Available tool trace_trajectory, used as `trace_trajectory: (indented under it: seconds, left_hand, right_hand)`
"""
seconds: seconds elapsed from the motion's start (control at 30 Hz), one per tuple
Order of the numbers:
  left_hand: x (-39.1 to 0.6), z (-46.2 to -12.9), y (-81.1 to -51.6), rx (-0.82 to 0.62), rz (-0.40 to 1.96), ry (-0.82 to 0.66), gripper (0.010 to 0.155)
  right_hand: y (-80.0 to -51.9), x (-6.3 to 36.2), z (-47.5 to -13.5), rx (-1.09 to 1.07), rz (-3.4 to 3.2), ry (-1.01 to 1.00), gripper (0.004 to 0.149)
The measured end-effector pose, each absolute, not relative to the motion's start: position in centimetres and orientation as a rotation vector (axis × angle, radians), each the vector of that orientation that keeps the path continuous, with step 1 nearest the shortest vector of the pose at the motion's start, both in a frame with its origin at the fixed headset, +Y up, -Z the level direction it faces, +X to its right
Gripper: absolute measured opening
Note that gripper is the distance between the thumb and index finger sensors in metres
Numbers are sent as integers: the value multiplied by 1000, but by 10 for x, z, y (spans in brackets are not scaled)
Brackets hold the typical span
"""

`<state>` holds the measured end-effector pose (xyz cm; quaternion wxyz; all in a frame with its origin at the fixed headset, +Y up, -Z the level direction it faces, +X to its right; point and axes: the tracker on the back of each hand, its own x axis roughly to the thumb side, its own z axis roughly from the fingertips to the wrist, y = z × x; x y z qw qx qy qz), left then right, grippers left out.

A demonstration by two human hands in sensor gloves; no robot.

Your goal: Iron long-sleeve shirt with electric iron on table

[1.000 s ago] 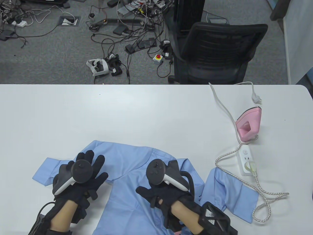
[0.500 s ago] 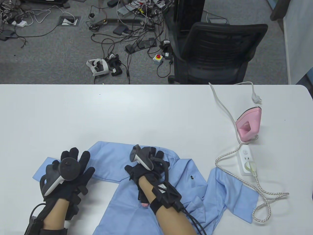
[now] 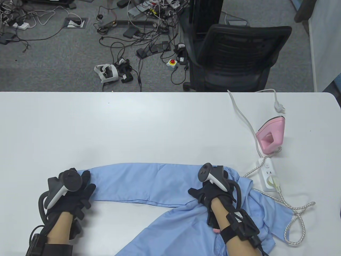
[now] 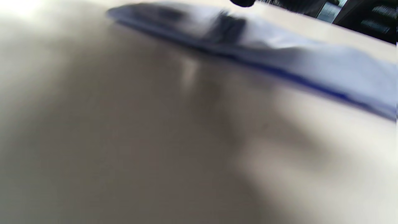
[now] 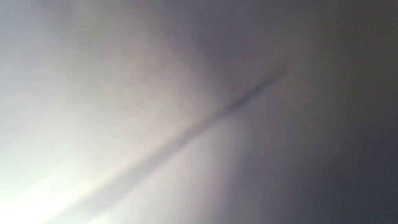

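Observation:
A light blue long-sleeve shirt [image 3: 149, 184] lies at the table's near edge, with one sleeve stretched straight between my hands. My left hand [image 3: 80, 186] rests on the sleeve's end with its fingers spread; the cuff is hidden under it. My right hand [image 3: 213, 186] lies on the shirt's shoulder, and the tracker hides its fingers. The shirt's body bunches to the right of that hand. The pink iron [image 3: 270, 134] stands on its heel at the right, apart from both hands. The left wrist view shows the sleeve [image 4: 311, 62] blurred. The right wrist view is a grey blur.
A white power strip [image 3: 267, 174] lies near the iron, with the iron's braided cord [image 3: 287, 208] looped at the shirt's right edge. A loose white plug lead [image 3: 278, 105] lies behind the iron. A black office chair [image 3: 234, 56] stands beyond the white table [image 3: 133, 125].
My right hand moved far right and took the shirt along, which pulled the folded sleeve out straight. My left hand slid a little left and nearer, staying on the sleeve's end.

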<state>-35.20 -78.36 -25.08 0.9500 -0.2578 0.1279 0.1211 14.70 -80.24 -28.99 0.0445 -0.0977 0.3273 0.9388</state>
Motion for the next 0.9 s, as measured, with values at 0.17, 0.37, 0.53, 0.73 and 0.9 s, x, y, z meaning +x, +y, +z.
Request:
trace_trajectory:
  seconds: [0.17,0.37,0.53,0.73,0.9]
  left_hand:
    - [-351,-255,-791,-527,187,289,60]
    - [-347,-255,-796,-550,191,275,60]
    - [-346,-257,-796,-554,188,282,61]
    - [-346,-259,-795,-588,218,281,60]
    - [-346,-259,-795,-583,210,288,61]
  right_hand:
    - [-801,175,-282,-338,2840,969,96]
    - [-799,203,-274,-370,2809,972,96]
    - [-799,203,-275,-370,2818,983,96]
    - [-798,201,-274,-362,2839,962,95]
    - [-797,206,-277,-356,2815,968,95]
